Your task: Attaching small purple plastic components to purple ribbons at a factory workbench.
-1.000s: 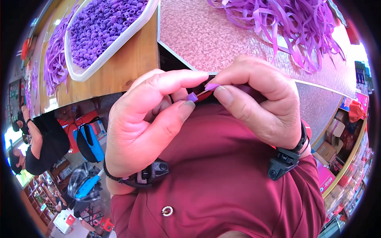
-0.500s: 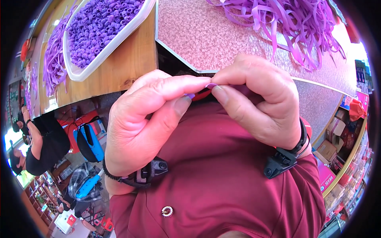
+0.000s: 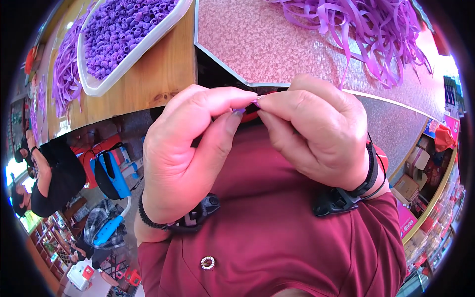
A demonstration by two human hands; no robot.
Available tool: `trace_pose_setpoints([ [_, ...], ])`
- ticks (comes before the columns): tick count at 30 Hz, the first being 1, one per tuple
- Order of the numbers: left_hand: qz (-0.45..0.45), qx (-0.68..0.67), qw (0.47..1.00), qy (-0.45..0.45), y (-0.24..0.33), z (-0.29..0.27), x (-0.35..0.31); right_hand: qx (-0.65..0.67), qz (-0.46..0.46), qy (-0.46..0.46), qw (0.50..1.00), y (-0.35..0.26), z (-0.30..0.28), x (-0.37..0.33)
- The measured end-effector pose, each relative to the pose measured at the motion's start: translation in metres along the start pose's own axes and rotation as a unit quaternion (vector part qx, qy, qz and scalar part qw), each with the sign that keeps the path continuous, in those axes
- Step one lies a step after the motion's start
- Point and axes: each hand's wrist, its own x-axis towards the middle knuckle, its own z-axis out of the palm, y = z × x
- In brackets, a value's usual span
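Note:
Both hands meet in front of my chest, fingertips nearly touching. My left hand [image 3: 185,148] is closed, with a small purple bead [image 3: 239,110] pinched between thumb and index finger. Opposite it, my right hand [image 3: 316,131] pinches the end of a thin purple ribbon [image 3: 256,102] close to the bead. Fingers hide most of the ribbon, so I cannot tell if it passes through the bead. A white tub [image 3: 94,89] full of purple beads [image 3: 121,34] stands at the far left. Loose purple ribbons [image 3: 366,29] lie heaped at the far right.
The tub rests on a wooden table [image 3: 163,74], beside more purple ribbons [image 3: 67,74]. A pink patterned tabletop [image 3: 237,39] with a metal edge adjoins it. People in dark clothes [image 3: 62,168] are at the left. Shelves with boxes [image 3: 413,173] stand at the right.
My right hand has tilted, its thumb now tucked lower under the index finger. The ribbon's curved end shows less between the fingertips. My left hand has shifted slightly right, still pinching the bead.

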Motion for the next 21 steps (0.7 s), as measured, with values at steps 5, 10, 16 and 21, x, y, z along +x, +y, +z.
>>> trace_pose_setpoints([
  [5,-0.156,-0.131,0.979,0.004,0.005,-0.007,-0.007,0.06,-0.003,0.018,0.998,0.002,0.001,0.0],
  [10,-0.206,-0.225,0.951,-0.046,0.005,-0.017,-0.006,0.075,0.006,0.009,0.997,0.005,-0.001,-0.002],
  [16,-0.221,-0.125,0.967,-0.038,0.006,-0.019,-0.005,0.099,0.011,-0.012,0.995,0.007,0.0,-0.002],
  [21,-0.076,0.005,0.997,-0.011,-0.001,-0.018,-0.001,0.129,0.021,-0.03,0.991,0.006,0.001,-0.002],
])
